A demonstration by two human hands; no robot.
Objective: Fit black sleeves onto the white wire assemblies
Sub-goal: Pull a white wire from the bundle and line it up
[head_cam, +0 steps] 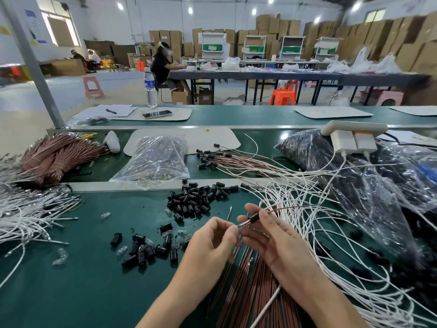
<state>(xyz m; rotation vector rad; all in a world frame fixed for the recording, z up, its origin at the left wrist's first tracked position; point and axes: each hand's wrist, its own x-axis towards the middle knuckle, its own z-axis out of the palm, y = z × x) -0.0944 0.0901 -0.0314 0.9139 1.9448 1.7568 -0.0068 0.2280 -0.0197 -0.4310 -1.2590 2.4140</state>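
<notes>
Mid-fit, w/ both our grips full.
Our right hand (272, 237) pinches the short black plastic sleeve (254, 218); left hand (212, 240) pinches the thin white wire end (242, 225) just left; axis near-left to far-right.

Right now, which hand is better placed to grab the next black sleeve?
Probably the left. The left hand is nearest the loose black sleeves and only pinches a wire tip; the right hand grips the sleeve being fitted.
</notes>
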